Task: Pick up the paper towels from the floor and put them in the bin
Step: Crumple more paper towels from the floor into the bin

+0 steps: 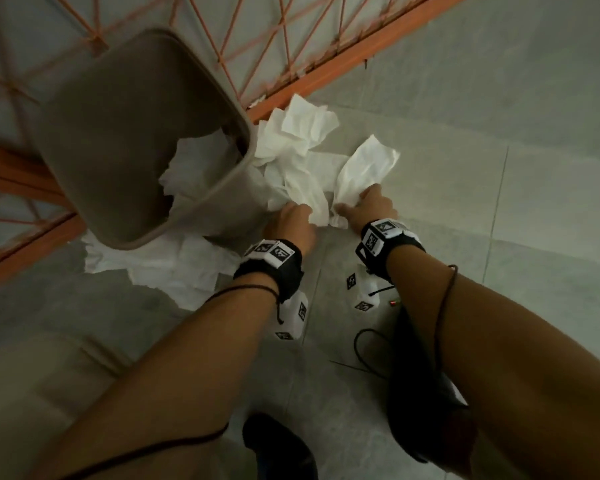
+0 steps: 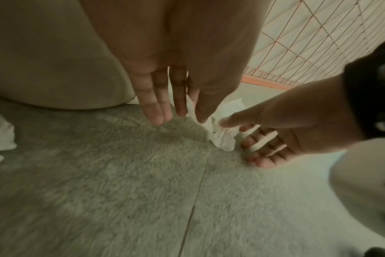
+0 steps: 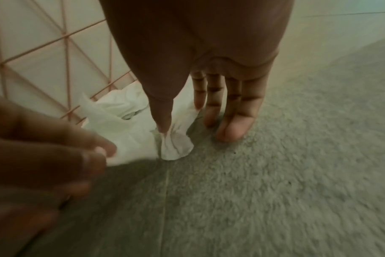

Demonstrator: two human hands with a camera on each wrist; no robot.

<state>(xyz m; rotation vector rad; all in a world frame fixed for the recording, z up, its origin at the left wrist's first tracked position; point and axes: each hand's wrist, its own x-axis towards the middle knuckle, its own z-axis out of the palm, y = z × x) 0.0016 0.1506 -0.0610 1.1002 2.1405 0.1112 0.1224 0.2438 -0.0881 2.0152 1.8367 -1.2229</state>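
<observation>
A beige bin (image 1: 118,116) stands at the left with white paper towels (image 1: 191,161) inside it. A heap of crumpled paper towels (image 1: 302,133) lies on the floor right of the bin. My left hand (image 1: 290,220) pinches a towel from this heap between thumb and fingers, as the left wrist view shows (image 2: 182,118). My right hand (image 1: 368,202) pinches a second towel (image 1: 364,164) low over the floor. In the right wrist view, thumb and forefinger of the right hand (image 3: 187,125) bunch the towel (image 3: 176,146). Both hands are close together.
More paper towels (image 1: 174,268) lie on the grey tiles beside the bin's near side. An orange wire-mesh fence with a floor bar (image 1: 326,76) runs behind the bin and heap. My black shoes (image 1: 278,445) stand on the floor below my arms.
</observation>
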